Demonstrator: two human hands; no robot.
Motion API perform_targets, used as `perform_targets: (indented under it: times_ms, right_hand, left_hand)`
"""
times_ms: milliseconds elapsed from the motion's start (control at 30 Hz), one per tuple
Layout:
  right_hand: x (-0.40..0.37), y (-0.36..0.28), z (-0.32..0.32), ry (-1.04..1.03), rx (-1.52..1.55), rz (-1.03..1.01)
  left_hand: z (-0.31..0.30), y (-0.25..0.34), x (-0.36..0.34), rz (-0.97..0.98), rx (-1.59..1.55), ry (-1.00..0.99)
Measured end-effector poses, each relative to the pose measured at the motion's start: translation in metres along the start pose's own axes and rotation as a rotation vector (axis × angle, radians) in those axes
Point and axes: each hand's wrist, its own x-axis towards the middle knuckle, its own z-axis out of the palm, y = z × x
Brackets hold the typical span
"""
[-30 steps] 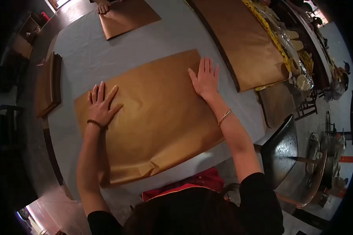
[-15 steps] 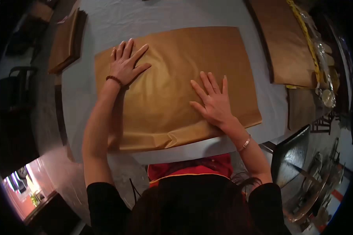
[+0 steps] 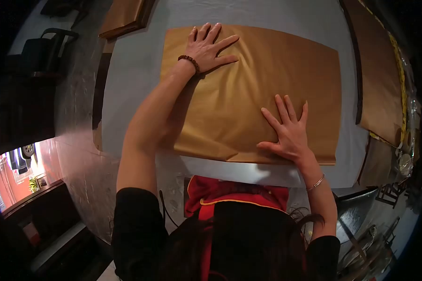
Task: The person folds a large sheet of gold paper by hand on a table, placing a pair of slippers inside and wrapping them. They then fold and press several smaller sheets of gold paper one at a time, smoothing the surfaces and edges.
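A large sheet of brown paper (image 3: 258, 89) lies across the grey-white table covering, with soft wrinkles through its middle and a crease along its near edge. Near its far left corner, my left hand (image 3: 205, 50) rests flat with the fingers spread. A beaded bracelet (image 3: 189, 61) circles that wrist. My right hand (image 3: 290, 133) also presses on the paper, lower down at the right, its fingers apart and the thumb pointing left. A thin silver-coloured bangle (image 3: 316, 182) is on the right wrist. Neither hand grips anything.
Folded brown paper (image 3: 124, 18) is stacked at the far left of the table. More brown sheets (image 3: 377, 70) lie along the right, beside a yellow measuring tape (image 3: 398, 61). A dark chair (image 3: 47, 49) stands at the left, and a dark seat (image 3: 356, 206) is at lower right.
The view has turned, so the table and paper appear farther right. Both hands remain flat and spread on the paper, with the left hand slightly nearer the far edge.
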Motion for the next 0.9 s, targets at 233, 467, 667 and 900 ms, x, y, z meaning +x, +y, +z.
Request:
perform_targets:
  times_ms: [233,467,667,900]
  right_hand:
    - [-0.001,-0.001,0.000,-0.023,-0.013,0.004]
    - [-0.002,-0.003,0.002,0.016,-0.022,0.012]
    - [-0.002,0.001,0.010,-0.007,-0.089,0.010]
    - [-0.001,-0.002,0.009,0.026,-0.088,-0.010]
  left_hand:
    - [-0.021,0.007,0.005,-0.075,0.006,-0.180]
    - [-0.044,0.037,-0.003,-0.126,0.056,-0.129]
    - [-0.042,0.186,-0.113,0.016,-0.372,0.022]
    - [-0.027,0.222,-0.148,-0.161,-0.372,0.112]
